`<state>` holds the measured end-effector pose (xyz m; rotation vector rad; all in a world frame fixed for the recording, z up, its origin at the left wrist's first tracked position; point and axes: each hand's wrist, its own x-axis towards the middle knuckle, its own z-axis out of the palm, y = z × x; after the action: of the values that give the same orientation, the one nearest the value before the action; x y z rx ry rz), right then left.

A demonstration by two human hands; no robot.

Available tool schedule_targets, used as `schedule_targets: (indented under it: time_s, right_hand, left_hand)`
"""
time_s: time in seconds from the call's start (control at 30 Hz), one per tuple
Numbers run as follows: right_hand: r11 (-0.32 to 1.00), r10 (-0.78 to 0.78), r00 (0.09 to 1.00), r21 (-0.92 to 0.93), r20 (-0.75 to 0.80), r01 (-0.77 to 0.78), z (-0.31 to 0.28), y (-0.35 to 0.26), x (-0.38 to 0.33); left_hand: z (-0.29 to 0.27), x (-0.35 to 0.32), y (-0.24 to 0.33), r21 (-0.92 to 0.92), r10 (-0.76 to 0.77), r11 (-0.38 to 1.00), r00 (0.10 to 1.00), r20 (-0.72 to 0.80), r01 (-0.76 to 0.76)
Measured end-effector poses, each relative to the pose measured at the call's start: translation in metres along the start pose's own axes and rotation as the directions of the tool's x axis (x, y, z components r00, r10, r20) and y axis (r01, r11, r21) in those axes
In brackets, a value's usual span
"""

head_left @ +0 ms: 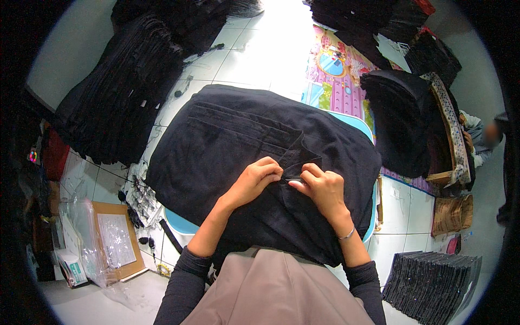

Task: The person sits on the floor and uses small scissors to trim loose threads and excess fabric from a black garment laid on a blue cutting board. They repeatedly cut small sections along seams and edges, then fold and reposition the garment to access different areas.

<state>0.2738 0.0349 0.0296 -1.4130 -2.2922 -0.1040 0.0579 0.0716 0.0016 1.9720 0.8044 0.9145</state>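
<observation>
Pinching black cloth (pixel 260 146), left hand (pixel 253 181) and right hand (pixel 326 190) each have a closed grip.

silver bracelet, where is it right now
In the head view, right of centre, the silver bracelet is around the wrist, between the right hand and black sleeve.

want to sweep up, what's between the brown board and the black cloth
In the head view: tangled dark threads, a black strip and white floor tiles, then a blue edge showing from under the black cloth.
</observation>
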Motion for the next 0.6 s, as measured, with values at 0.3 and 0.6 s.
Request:
schedule_targets:
  time_s: [0.3,0.6]
  right_hand:
    - [0.98,0.112,0.994,0.167,0.001,-0.111,0.001,-0.002,0.003]
    - [0.902,0.193,0.981,0.389,0.025,-0.187,0.006,0.009,0.019]
  left_hand:
    - [-0.01,-0.003,-0.001,-0.258,-0.269,0.928,0.963,0.029,0.267]
    - [-0.003,-0.001,-0.001,-0.647,-0.455,0.644,0.884,0.106,0.409]
